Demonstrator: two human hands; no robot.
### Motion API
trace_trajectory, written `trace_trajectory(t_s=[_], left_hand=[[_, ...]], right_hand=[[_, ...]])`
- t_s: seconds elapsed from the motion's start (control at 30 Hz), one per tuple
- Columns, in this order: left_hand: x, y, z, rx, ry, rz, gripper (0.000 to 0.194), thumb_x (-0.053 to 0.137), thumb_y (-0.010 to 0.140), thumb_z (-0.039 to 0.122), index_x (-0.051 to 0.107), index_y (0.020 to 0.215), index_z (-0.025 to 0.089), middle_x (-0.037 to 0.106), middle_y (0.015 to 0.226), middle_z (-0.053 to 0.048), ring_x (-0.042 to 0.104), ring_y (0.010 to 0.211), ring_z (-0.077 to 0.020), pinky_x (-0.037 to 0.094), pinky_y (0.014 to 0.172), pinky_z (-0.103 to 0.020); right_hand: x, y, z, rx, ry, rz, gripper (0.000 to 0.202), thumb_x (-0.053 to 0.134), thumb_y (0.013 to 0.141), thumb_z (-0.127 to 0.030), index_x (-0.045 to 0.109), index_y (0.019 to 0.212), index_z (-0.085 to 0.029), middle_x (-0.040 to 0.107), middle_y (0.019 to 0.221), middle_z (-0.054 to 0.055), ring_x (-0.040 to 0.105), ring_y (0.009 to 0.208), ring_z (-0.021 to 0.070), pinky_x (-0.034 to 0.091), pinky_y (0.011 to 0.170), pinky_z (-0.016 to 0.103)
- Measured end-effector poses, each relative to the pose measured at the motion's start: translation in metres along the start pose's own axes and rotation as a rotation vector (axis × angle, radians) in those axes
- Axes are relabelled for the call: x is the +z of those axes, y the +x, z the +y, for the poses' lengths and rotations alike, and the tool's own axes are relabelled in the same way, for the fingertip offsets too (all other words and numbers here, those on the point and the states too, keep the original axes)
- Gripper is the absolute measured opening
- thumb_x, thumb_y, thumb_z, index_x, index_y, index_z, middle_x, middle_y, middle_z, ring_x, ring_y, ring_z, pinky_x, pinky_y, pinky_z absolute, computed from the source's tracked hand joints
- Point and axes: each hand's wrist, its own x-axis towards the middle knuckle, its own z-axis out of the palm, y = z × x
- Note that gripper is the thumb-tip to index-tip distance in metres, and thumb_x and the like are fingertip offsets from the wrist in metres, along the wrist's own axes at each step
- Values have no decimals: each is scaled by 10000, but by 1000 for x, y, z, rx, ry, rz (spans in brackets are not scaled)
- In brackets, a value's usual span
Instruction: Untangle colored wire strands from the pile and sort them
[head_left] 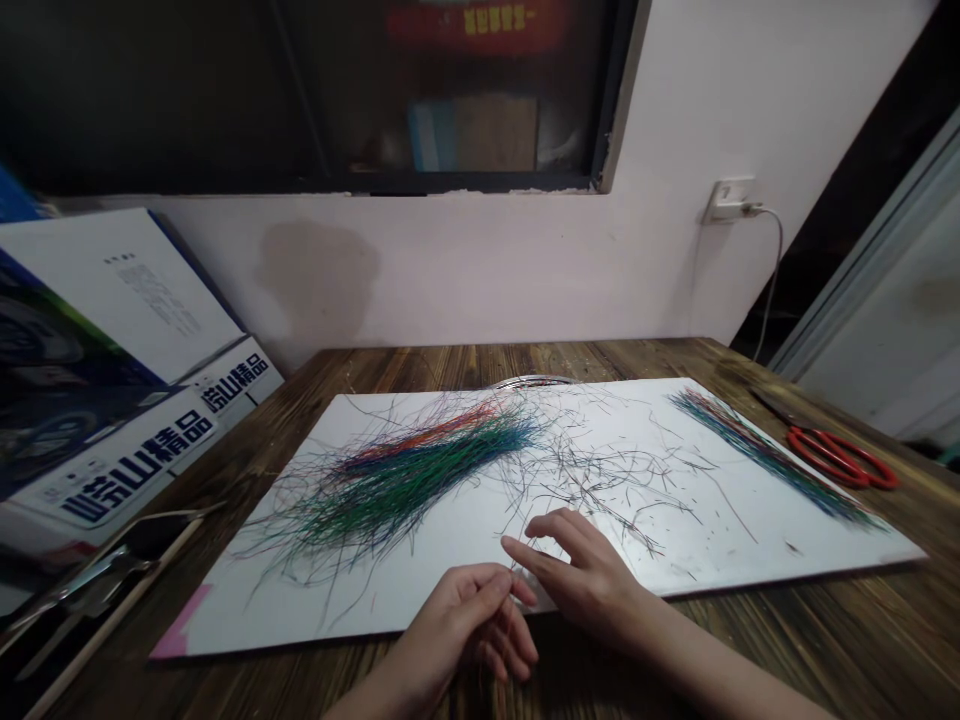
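Note:
My left hand (476,610) is over the near edge of a white board (255,610), its thumb and forefinger pressed together. Whatever they pinch is too fine to make out. Close beside it on the right, my right hand (589,570) has its fingers apart and slightly bent, with nothing visible in them. Beyond my hands lies a large loose bundle of thin coloured wires (420,470), mostly green, with blue and red-orange strands. Short dark wire scraps (607,480) are scattered right of it. A narrower, neater wire bundle (765,450) lies along the board's right side.
Red-handled scissors (840,458) lie on the wooden table (847,640) right of the board. Printed boxes (135,460) stand at the left, near a dark tray (97,600) with metal items. Behind are a wall, a window (315,90) and a socket with a plugged-in cable (731,205).

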Motion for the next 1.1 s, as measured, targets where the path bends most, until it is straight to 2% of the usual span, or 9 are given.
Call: trace_trajectory(t_s=[0.1,0.2,0.3,0.53,0.7,0.83,0.93,1.03,1.1], left_hand=[[-1,-1,-1,-24,-8,-17,320,565,812,448,596,792,130,602,514,-9,479,366,-57,281,374,-140],[-2,-1,-1,-29,-5,1,319,569,805,457,589,797,139,467,421,64,239,277,-23,130,329,-166],[-3,-1,-1,-43,-41,-8,302,578,795,450,573,781,148,321,386,113,84,315,-23,74,356,-187],[-3,-2,4,-48,40,-60,374,564,796,499,579,731,131,223,436,108,66,400,-46,34,408,-220],[0,-6,4,-86,84,-96,403,539,802,529,523,652,155,256,414,97,111,370,-50,39,402,-235],[-2,-7,-1,-136,81,-188,439,596,750,556,443,588,177,312,433,80,168,351,-42,37,383,-240],[-7,-4,-7,-102,85,-260,463,585,742,593,478,591,169,317,383,77,202,331,-48,50,368,-245],[-11,1,-9,-43,84,-258,528,612,654,671,458,563,174,311,364,81,209,330,-43,58,362,-241],[-13,4,-9,3,73,-235,568,601,605,724,419,553,189,279,359,98,185,322,-37,68,358,-235]], right_hand=[[2,0,-2,-7,-10,-8,315,475,885,-110,572,1179,-170,603,904,104,541,787,177,487,659,299],[3,-1,-3,-11,-9,-28,335,506,870,-115,562,1194,-175,604,925,105,543,807,183,497,681,305],[2,-1,-3,-14,-14,-50,334,482,883,-111,561,1200,-176,606,940,108,547,826,189,501,695,315],[-3,2,-3,-32,-24,-56,287,434,916,-119,602,1145,-161,609,952,116,541,831,188,502,674,309],[-7,5,-7,-88,5,-60,268,402,937,-149,606,1109,-117,643,967,129,548,808,194,490,641,318],[-11,7,-6,-129,36,-173,218,447,929,-166,595,1082,-119,672,843,77,545,719,171,451,571,301],[-15,6,5,-139,30,-224,240,425,937,-155,575,1118,-113,674,868,81,552,747,176,458,608,313],[-18,12,23,-143,-48,-215,271,426,928,-122,562,1162,-129,673,892,83,565,787,175,464,657,320],[-19,27,37,-117,-128,-260,273,443,909,-103,597,1127,-161,674,882,75,578,779,169,463,666,315]])
